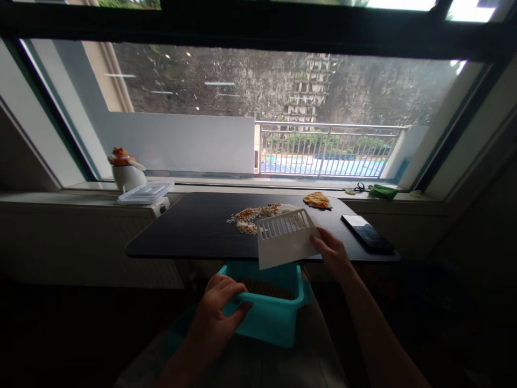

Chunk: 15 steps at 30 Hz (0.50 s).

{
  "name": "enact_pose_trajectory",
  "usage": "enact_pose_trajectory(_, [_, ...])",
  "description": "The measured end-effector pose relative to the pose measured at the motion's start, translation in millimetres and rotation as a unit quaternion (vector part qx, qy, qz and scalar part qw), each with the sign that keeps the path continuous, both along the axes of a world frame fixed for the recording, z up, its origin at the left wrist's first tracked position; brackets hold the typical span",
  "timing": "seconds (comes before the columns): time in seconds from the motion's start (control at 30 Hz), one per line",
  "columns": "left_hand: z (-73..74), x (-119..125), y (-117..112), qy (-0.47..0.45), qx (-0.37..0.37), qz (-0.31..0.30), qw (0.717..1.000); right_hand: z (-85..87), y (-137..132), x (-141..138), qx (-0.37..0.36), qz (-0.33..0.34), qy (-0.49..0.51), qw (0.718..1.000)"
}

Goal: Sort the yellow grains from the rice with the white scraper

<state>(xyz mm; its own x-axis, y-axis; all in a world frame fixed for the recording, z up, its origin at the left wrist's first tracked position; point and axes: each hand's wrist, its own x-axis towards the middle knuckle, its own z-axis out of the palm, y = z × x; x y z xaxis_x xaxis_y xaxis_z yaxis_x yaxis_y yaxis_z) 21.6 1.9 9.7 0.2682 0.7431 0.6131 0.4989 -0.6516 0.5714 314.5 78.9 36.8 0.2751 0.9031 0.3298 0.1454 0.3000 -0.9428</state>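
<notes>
My left hand (220, 312) grips the near-left rim of a teal plastic bin (278, 318) held below the table's front edge; dark grains lie inside it. A white slotted scraper card (285, 237) is pinched at its right edge by my right hand (333, 253), above the table edge and over the bin. Just beyond the card, a pile of mixed grains (258, 215), white, yellow and brown, lies spread on the black table (194, 226).
A black phone (367, 233) lies at the table's right. An orange cloth (318, 200) sits at the far edge. On the sill stand a white pot with orange items (125, 170), a clear lidded box (146, 193), scissors (357, 188) and a green item (383, 191).
</notes>
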Motion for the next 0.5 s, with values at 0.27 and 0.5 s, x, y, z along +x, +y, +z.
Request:
enact_pose_trajectory(0.27, [5.6,0,1,0.015,-0.028,0.018,0.999,11.4,33,-23,-0.006,-0.014,0.232,0.973])
enact_pose_trajectory(0.5, [0.7,15,11,0.065,-0.058,0.019,0.996,7.3,47,-30,-0.041,0.008,0.259,0.965])
